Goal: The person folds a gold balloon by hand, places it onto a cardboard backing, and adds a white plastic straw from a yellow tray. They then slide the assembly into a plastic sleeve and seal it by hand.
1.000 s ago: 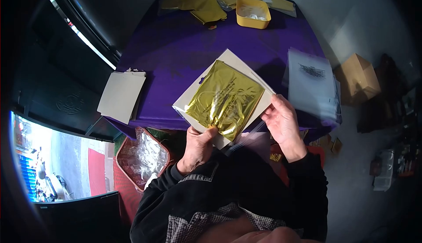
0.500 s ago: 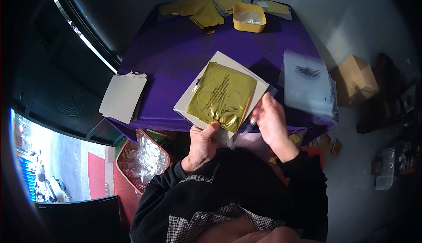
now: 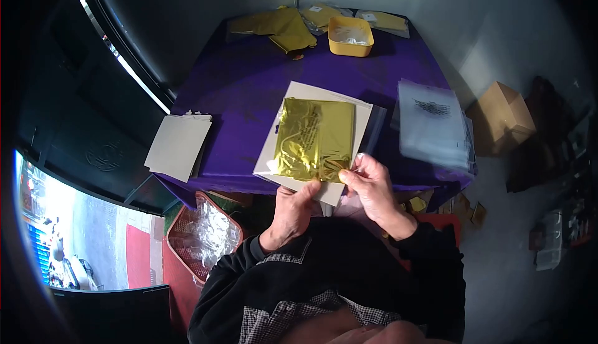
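Observation:
A shiny gold foil packet (image 3: 314,135) with dark print lies over a white card (image 3: 268,157), both held above the near edge of the purple table. My left hand (image 3: 294,212) grips their lower edge, its thumb on the foil's bottom edge. At the lower right corner, my right hand (image 3: 374,191) pinches the foil packet between thumb and fingers. A clear plastic flap (image 3: 372,129) sticks out on the right side of the card.
White cards (image 3: 179,145) lie at the table's left, clear printed bags (image 3: 433,126) at its right. A yellow bin (image 3: 351,37) and gold packets (image 3: 274,25) sit at the back. Below left is a basket (image 3: 208,232) of plastic; a cardboard box (image 3: 501,118) stands right.
My right hand has moved left and down from the card's right edge onto the foil's lower right corner. The foil and card have turned more upright in view and shifted slightly.

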Motion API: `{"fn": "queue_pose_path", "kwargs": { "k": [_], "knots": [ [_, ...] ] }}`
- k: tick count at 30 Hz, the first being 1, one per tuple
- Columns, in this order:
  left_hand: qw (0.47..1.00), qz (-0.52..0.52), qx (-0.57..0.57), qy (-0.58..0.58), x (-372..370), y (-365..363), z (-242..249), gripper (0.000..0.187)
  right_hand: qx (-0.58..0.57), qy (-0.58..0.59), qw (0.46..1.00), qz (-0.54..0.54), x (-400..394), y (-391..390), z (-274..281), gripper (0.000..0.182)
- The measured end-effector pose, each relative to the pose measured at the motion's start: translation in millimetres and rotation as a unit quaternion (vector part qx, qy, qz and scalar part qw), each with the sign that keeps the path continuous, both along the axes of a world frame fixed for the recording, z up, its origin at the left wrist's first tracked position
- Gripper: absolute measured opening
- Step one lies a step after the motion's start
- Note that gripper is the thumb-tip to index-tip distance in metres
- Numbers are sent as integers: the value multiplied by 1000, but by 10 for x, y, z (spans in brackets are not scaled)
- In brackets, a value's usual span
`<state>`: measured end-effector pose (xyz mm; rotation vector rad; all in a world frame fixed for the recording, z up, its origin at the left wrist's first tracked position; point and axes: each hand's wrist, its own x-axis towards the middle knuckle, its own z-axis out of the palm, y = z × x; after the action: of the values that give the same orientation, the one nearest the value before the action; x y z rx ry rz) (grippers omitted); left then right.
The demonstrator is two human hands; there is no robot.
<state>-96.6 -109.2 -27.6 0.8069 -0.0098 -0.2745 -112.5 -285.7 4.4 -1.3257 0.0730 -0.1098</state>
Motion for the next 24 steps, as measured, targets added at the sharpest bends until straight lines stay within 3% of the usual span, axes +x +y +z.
{"fn": "queue_pose_path", "kwargs": {
  "k": [2,3,4,6,8,10,12,14,17,18,21,23,24],
  "knots": [
    [982,-185,41,-4,-41,160,231,34,-42,-26,999,14,22,-166,87,12],
    [969,-228,99,-12,-51,219,328,40,-37,-10,999,26,26,-245,179,12],
    [931,-279,236,-17,-32,360,469,36,-32,5,999,39,30,-337,256,11],
    [848,-348,362,-170,81,669,447,25,-56,0,994,90,46,-572,309,8],
    [844,-307,419,-129,96,836,967,15,-97,33,986,130,40,-701,461,10],
    [869,-179,419,-192,204,890,1242,21,-123,34,975,181,69,-765,647,9],
    [744,-36,531,-404,497,739,1532,37,-130,52,955,261,123,-786,758,9],
    [588,0,566,-578,862,549,1729,55,-153,40,942,295,203,-829,789,9],
    [712,-337,408,-462,1273,265,1820,70,-236,69,908,339,288,-831,934,9],
    [719,-409,395,-400,1269,181,1903,64,-240,65,908,337,315,-833,978,9],
    [704,-474,398,-350,1430,21,1793,51,-256,60,897,355,370,-879,1057,8],
    [760,-461,338,-311,1492,-26,1624,41,-271,58,888,368,412,-956,1044,9],
    [761,-456,334,-317,1483,-35,1590,40,-267,48,885,379,422,-989,1051,10]
  ]
}}
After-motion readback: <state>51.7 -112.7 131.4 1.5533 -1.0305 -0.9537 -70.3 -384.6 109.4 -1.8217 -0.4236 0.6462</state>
